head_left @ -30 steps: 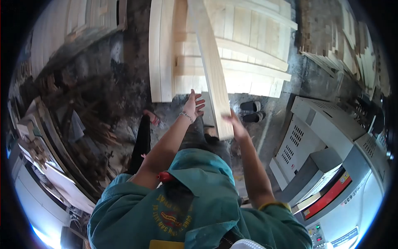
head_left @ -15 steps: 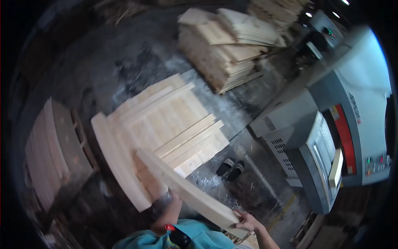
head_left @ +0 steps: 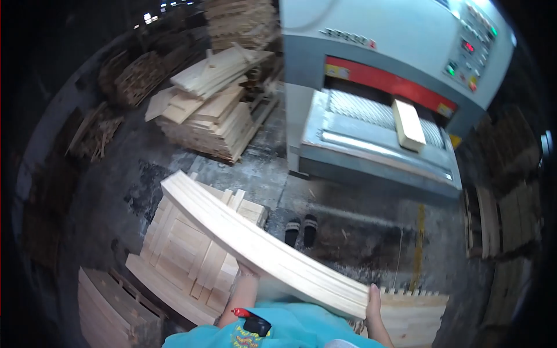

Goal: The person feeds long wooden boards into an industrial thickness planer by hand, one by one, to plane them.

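Observation:
A long pale wooden board (head_left: 267, 252) lies slantwise across the front of my body, its far end raised at the upper left. My right hand (head_left: 373, 303) grips its near right end, thumb on top. My left hand (head_left: 248, 270) is beneath the board around its middle, and its fingers are mostly hidden by the wood. Behind and below the board is a stack of pale planks (head_left: 180, 243). Another board stack (head_left: 415, 316) with a notched edge is beside my right hand.
A large grey machine (head_left: 371, 156) stands ahead, with a wooden block (head_left: 408, 124) on its ribbed bed. Black slippers (head_left: 301, 231) lie on the floor. Piled planks (head_left: 209, 119) stand at the upper left, and a wood stack (head_left: 116, 310) at the lower left.
The view has turned to the right, bringing the machine to the upper centre. The board, still held in my right hand, has lifted off the plank stack and now spans in front of me.

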